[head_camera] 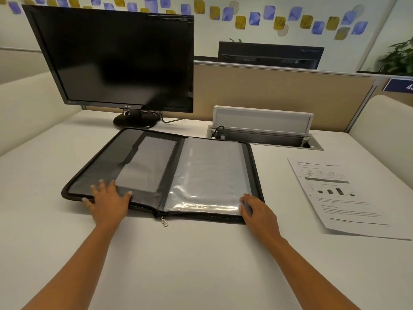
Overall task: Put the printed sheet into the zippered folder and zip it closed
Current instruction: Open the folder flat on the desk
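Note:
The black zippered folder [174, 162] lies open flat on the white desk, clear plastic sleeves on its right half and a clear pocket on its left half. Its metal zipper pull [164, 221] hangs at the near edge by the spine. My left hand [108, 201] rests flat on the folder's near left corner, fingers spread. My right hand [257, 209] touches the near right corner of the plastic sleeves; whether it pinches a sleeve I cannot tell. The printed sheet [344, 195], with text and a bar chart, lies on the desk to the right of the folder, apart from both hands.
A black monitor [116, 59] on its stand sits behind the folder at the left. An open cable box [263, 130] with a raised lid is sunk into the desk behind the folder at the right. A beige partition runs along the back. A plant stands far right.

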A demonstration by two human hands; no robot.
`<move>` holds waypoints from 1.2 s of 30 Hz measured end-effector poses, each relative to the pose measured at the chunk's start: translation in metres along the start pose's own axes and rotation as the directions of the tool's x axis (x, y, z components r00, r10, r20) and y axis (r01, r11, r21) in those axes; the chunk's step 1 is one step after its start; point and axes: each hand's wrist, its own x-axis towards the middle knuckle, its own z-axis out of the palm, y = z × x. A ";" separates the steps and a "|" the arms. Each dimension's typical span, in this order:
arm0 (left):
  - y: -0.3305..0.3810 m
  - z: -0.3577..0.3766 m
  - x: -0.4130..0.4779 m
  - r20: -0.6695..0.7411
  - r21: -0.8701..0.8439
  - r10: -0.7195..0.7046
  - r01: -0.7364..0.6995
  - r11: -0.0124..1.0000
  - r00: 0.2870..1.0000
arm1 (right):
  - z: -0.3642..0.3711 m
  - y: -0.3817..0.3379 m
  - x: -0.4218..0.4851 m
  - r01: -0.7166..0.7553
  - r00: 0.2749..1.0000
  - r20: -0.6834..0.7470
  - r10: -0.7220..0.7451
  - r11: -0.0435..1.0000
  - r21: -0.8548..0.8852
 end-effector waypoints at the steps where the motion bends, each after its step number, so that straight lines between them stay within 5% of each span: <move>1: 0.003 0.001 0.000 0.065 0.043 0.033 -0.036 0.998 0.997 | 0.000 0.000 0.000 0.001 1.000 -0.011 -0.001 1.000 0.000; 7: 0.008 0.002 -0.001 0.202 0.209 0.051 -0.094 0.973 0.978 | -0.002 -0.001 0.001 -0.040 0.996 -0.085 0.042 0.999 0.025; 18: 0.011 -0.023 -0.014 0.223 0.312 0.079 -0.148 0.938 0.972 | -0.017 0.015 -0.018 -0.080 0.977 -0.198 0.082 0.997 0.016; 30: 0.026 -0.043 -0.009 0.545 0.361 0.007 -0.243 0.900 0.838 | -0.049 0.026 -0.059 -0.164 0.950 -0.284 0.128 0.980 -0.109; 36: 0.040 -0.035 -0.016 0.386 0.409 0.098 -0.265 0.873 0.917 | -0.058 0.027 -0.063 -0.202 0.945 -0.293 0.142 0.962 -0.186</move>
